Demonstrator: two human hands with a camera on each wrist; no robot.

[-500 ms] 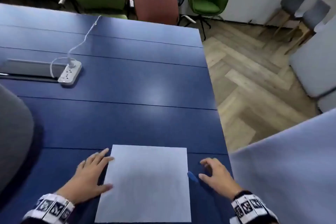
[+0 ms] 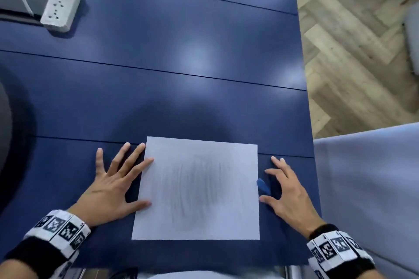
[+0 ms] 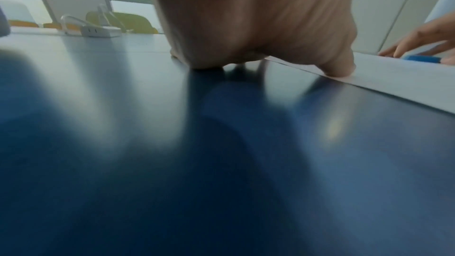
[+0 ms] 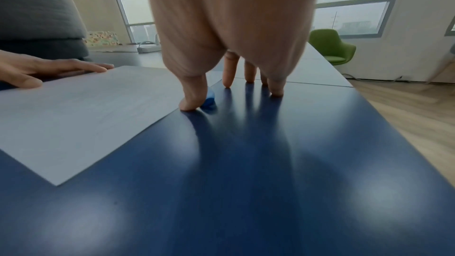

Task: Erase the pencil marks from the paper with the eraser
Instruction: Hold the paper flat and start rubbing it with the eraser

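A white sheet of paper (image 2: 197, 188) lies on the blue table (image 2: 181, 63) near its front edge, with a grey smudge of pencil marks (image 2: 195, 190) in its middle. My left hand (image 2: 108, 188) lies flat with fingers spread at the sheet's left edge, index fingertip and thumb tip on the paper (image 3: 393, 81). A small blue eraser (image 2: 263, 186) lies on the table just off the paper's right edge. My right hand (image 2: 290, 195) arches over it, fingertips standing on the table. The thumb (image 4: 189, 102) is right beside the eraser (image 4: 209, 100), and the index finger (image 4: 227, 77) stands apart from it.
A white power strip (image 2: 60, 9) with a plugged cable sits at the far left back. The table's right edge (image 2: 310, 120) drops to wooden floor, with a pale blue-grey upholstered piece (image 2: 362, 188) beside it. A dark grey shape (image 2: 4, 131) is at the left.
The head view has tilted down and closer to the table, so the pencil smudge now shows. My left fingers are spread wider. My right hand stays by the eraser.
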